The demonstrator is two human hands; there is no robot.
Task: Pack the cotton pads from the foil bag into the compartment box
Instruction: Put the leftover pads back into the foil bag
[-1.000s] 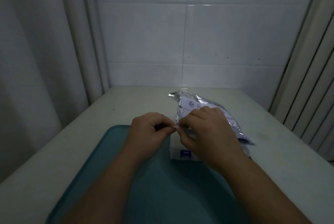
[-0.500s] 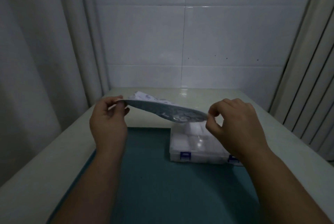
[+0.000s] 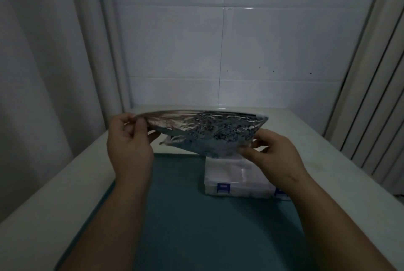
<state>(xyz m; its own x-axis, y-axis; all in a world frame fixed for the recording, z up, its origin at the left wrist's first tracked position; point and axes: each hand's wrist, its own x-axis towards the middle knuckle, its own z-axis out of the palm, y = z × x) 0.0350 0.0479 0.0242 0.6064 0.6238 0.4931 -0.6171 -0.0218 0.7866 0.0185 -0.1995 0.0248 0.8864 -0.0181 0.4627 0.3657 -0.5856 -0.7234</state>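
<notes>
I hold the silver foil bag (image 3: 203,130) in the air above the table, stretched out flat between both hands. My left hand (image 3: 129,146) pinches its left end between thumb and fingers. My right hand (image 3: 273,152) pinches its lower right edge. Below the bag, the clear compartment box (image 3: 231,183) with blue latches sits closed on the teal mat (image 3: 196,216), white pads showing through its lid. My right wrist covers the box's right end. What is inside the bag is hidden.
The mat lies on a pale table (image 3: 72,185) that runs to a white tiled wall (image 3: 218,52). A curtain (image 3: 43,63) hangs at the left and vertical blinds (image 3: 376,95) at the right.
The bag has gone from lying on the box to being lifted. My hands moved apart, holding it stretched between them; since half a second ago it has risen a little and turned its underside toward me.
</notes>
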